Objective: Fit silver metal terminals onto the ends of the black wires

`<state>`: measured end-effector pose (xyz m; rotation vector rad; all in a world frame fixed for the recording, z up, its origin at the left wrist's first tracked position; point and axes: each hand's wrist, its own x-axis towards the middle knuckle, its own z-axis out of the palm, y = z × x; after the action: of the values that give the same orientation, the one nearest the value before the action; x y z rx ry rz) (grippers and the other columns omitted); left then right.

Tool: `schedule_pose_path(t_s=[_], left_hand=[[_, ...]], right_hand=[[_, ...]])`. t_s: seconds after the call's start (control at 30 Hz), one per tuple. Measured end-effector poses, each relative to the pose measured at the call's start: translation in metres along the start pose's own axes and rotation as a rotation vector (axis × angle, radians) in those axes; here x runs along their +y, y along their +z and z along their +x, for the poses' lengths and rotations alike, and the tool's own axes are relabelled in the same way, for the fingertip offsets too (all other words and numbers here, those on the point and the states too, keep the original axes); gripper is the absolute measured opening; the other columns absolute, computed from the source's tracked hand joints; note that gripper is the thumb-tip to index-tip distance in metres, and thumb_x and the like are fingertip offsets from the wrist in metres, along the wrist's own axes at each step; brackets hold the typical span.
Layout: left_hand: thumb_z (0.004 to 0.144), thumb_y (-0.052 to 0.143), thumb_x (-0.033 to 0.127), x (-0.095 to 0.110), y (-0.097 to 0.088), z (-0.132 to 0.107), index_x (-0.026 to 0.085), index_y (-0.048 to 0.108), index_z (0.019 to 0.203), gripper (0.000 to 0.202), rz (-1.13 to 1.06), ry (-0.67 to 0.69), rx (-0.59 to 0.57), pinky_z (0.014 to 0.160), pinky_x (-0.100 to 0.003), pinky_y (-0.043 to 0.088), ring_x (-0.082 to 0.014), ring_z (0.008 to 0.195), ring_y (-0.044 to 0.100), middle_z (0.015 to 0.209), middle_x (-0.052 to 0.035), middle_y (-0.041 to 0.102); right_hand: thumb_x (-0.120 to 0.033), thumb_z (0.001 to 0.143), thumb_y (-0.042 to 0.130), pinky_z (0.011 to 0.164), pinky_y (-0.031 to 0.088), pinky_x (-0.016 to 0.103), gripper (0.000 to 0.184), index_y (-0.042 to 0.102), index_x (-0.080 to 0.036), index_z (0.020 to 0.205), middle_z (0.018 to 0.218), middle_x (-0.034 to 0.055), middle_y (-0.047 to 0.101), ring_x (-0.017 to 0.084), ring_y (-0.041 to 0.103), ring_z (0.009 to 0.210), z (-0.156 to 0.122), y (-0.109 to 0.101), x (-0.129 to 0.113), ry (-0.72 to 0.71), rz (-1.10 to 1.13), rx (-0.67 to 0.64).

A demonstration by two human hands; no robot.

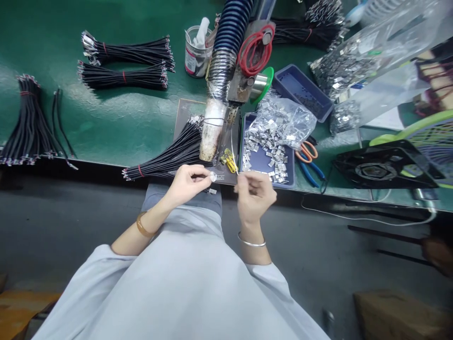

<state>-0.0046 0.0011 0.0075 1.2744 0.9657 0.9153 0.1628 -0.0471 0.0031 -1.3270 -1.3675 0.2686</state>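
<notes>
My left hand is closed in a pinch at the table's front edge. A small silver USB connector with a whitish end sticks out past its fingertips. My right hand is closed too, thumb against forefinger, on a thin pale solder wire that runs up toward the metal stand. Just beyond my left hand lies a bundle of black cables, tied with a red band. Loose USB connectors fill part of a blue tray beside my right hand.
A ribbed fume hose hangs over the work spot, next to a solder spool. Orange-handled scissors, blue-handled pliers and a black fan lie to the right. More cable bundles rest at the left.
</notes>
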Motion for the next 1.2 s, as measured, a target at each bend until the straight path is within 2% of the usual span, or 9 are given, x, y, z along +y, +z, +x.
schedule_pose_path(t_s=[0.1,0.2,0.27,0.33,0.4,0.47,0.8,1.0,1.2], left_hand=[[0.071,0.072,0.032,-0.002,0.003,0.001,0.013,0.073,0.062,0.021,-0.005,-0.005,0.034,0.049,-0.021,0.033,-0.007,0.052,0.041,0.058,0.0012,0.059],[0.072,0.071,0.034,-0.003,0.003,0.001,0.013,0.071,0.061,0.023,0.002,-0.006,0.051,0.051,-0.021,0.036,-0.0084,0.054,0.045,0.058,0.0006,0.06],[0.072,0.071,0.034,-0.002,0.003,0.002,0.014,0.071,0.062,0.023,0.0,-0.01,0.052,0.053,-0.021,0.039,-0.0096,0.056,0.048,0.059,-0.0001,0.061],[0.072,0.072,0.034,-0.002,0.002,0.003,0.014,0.071,0.062,0.022,-0.003,-0.013,0.044,0.054,-0.021,0.04,-0.0102,0.057,0.049,0.06,-0.0004,0.062],[0.072,0.073,0.033,-0.001,0.002,0.004,0.014,0.072,0.062,0.021,-0.01,-0.011,0.037,0.054,-0.021,0.039,-0.01,0.057,0.049,0.061,-0.0005,0.062],[0.071,0.075,0.032,-0.001,0.002,0.005,0.014,0.072,0.062,0.02,-0.023,-0.011,0.042,0.053,-0.021,0.037,-0.0094,0.056,0.046,0.06,-0.0004,0.062],[0.063,0.075,0.025,-0.002,0.01,0.008,0.014,0.078,0.063,0.011,-0.074,-0.083,0.217,0.051,-0.022,0.036,-0.0091,0.053,0.047,0.059,-0.0008,0.067],[0.063,0.075,0.024,-0.002,0.008,0.007,0.015,0.077,0.063,0.01,-0.107,-0.061,0.221,0.055,-0.022,0.044,-0.0103,0.057,0.055,0.061,-0.0005,0.07],[0.064,0.074,0.027,-0.003,0.008,0.007,0.015,0.077,0.065,0.012,-0.06,-0.084,0.187,0.055,-0.023,0.045,-0.0119,0.059,0.057,0.064,-0.0015,0.071]], right_hand=[[-0.037,0.098,0.06,0.042,0.044,0.019,0.014,0.056,-0.025,0.105,0.057,-0.0116,0.058,0.007,0.049,0.035,-0.002,-0.003,-0.003,0.168,0.141,0.089],[-0.033,0.099,0.059,0.051,0.056,0.021,0.011,0.056,-0.024,0.104,0.071,-0.0056,0.073,0.01,0.064,0.044,-0.004,-0.002,-0.003,0.223,0.139,-0.008],[-0.028,0.098,0.062,0.064,0.064,0.025,0.005,0.06,-0.023,0.096,0.081,-0.0005,0.079,0.015,0.077,0.063,-0.006,0.0,-0.002,0.134,0.049,-0.043],[-0.02,0.095,0.067,0.073,0.066,0.027,0.005,0.064,-0.023,0.092,0.09,0.0026,0.081,0.018,0.081,0.081,-0.008,0.003,-0.001,-0.04,-0.061,-0.068],[-0.013,0.092,0.069,0.077,0.066,0.027,0.01,0.066,-0.023,0.092,0.097,0.0047,0.082,0.018,0.081,0.089,-0.009,0.007,0.001,-0.2,-0.141,-0.092],[-0.01,0.091,0.068,0.078,0.066,0.027,0.013,0.066,-0.023,0.092,0.101,0.0062,0.082,0.018,0.081,0.091,-0.009,0.011,0.003,-0.271,-0.164,-0.1],[-0.012,0.091,0.067,0.081,0.067,0.032,0.012,0.064,-0.022,0.088,0.106,0.007,0.082,0.02,0.081,0.092,-0.004,0.019,0.006,-0.23,-0.13,-0.095],[-0.012,0.091,0.068,0.081,0.067,0.033,0.013,0.067,-0.024,0.087,0.106,0.0044,0.082,0.019,0.08,0.089,0.002,0.018,-0.001,-0.225,-0.113,-0.108],[-0.015,0.092,0.063,0.079,0.068,0.037,0.013,0.062,-0.025,0.082,0.11,0.007,0.081,0.02,0.08,0.086,-0.002,0.014,0.001,-0.171,-0.088,-0.161]])
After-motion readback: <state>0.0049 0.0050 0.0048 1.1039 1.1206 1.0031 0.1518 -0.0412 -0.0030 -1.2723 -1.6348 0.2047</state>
